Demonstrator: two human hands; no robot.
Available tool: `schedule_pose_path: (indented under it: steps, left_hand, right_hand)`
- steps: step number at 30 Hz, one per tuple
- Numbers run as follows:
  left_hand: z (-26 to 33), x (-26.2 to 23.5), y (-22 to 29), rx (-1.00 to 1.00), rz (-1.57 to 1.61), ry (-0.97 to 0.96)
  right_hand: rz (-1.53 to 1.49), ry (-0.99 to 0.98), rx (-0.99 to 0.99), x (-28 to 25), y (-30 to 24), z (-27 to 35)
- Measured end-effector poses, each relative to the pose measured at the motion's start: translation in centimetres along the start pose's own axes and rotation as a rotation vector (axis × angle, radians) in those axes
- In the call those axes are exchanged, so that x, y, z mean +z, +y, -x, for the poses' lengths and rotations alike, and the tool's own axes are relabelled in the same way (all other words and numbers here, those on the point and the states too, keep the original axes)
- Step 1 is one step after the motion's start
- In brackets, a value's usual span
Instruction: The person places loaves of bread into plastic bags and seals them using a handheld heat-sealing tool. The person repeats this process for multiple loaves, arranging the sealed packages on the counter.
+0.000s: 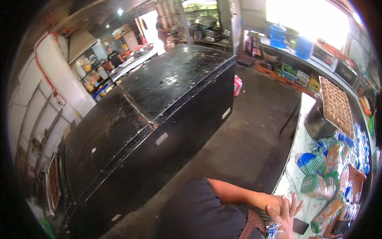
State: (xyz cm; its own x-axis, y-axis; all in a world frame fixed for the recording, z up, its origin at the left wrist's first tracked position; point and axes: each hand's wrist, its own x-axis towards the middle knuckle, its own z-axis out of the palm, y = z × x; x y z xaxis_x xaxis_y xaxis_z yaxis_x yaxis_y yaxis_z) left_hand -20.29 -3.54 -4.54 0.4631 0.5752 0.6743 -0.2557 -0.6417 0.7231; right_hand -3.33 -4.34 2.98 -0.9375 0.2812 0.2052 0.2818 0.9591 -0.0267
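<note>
My left forearm (242, 196) reaches from a dark sleeve toward the white marbled counter (288, 177). Its hand is mostly covered by my right hand (284, 215), so its fingers cannot be made out. Spread fingers show on my right hand, with a ring on one of them, close to the counter's edge. Crinkled clear-and-blue plastic (273, 231) lies against the hands; whether either one grips it is unclear. A flat dark rectangular thing (301, 226) rests beside them. Bagged loaves of bread (313, 185) in green, blue and clear wrappers are heaped farther right.
A tray of eggs (337, 104) sits on a large metal pot (318, 121) on the counter. Across the floor (254, 115) stands a long black chest (179, 139). Blue water jugs (277, 36) line the far bench. One person (114, 57) stands at back left, another (161, 32) near the doorway.
</note>
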Motion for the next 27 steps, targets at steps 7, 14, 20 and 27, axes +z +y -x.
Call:
schedule_pose_path:
  steps: [7, 14, 20, 27]
  left_hand:
    - [0.3, -3.0, 4.2, -0.127, 0.152, -0.034]
    - [0.6, -4.4, 8.3, -0.506, 0.054, -0.032]
    - [1.1, -4.8, 9.5, -0.400, -0.006, -0.096]
    - [0.9, -5.8, 10.7, -0.658, 0.055, -0.213]
  right_hand:
    - [0.155, 0.023, -0.182, -2.0, 1.5, -3.4]
    - [0.113, 0.177, -0.284, -3.4, 1.2, -5.3]
    - [0.188, 0.076, -0.328, -3.9, 0.6, -6.4]
    - [0.173, -0.039, -0.343, -4.0, 0.2, -7.5]
